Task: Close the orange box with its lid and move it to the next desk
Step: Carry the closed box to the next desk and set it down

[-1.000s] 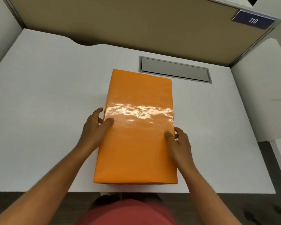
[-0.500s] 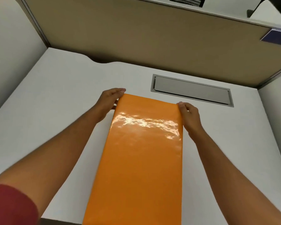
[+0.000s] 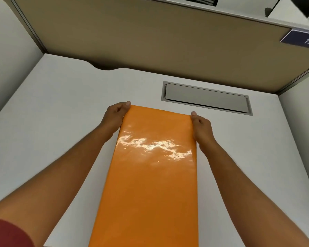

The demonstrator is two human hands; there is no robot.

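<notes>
While the orange box (image 3: 150, 175) occupies the lower centre of the frame, its long axis runs from the bottom edge up toward the middle, leaning slightly right at the far end. Its lid is on; the glossy top face is turned up to the camera and carries a band of glare across its upper third. The near end of the box runs out of the frame at the bottom, so contact with the white tabletop (image 3: 52, 113) beneath it cannot be confirmed.

Hand pose: the left hand (image 3: 115, 115) sits at the far left corner of the box, thumb laid along the top edge, palm against the left side. The right hand (image 3: 202, 127) mirrors it at the far right corner, thumb tip at the corner, palm against the right side. Each grip is clamped on the box; the fingers below the box are hidden. Both forearms extend from the lower corners of the frame, diverging around the box. A red sleeve (image 3: 7, 232) shows at lower left.

Count: one box, two hands, one grey recessed hatch (image 3: 206, 98) in the tabletop just beyond the far end of the box, one tan partition panel (image 3: 150, 36) across the top, one dark number plate (image 3: 301, 40) reading 110 at upper right.
</notes>
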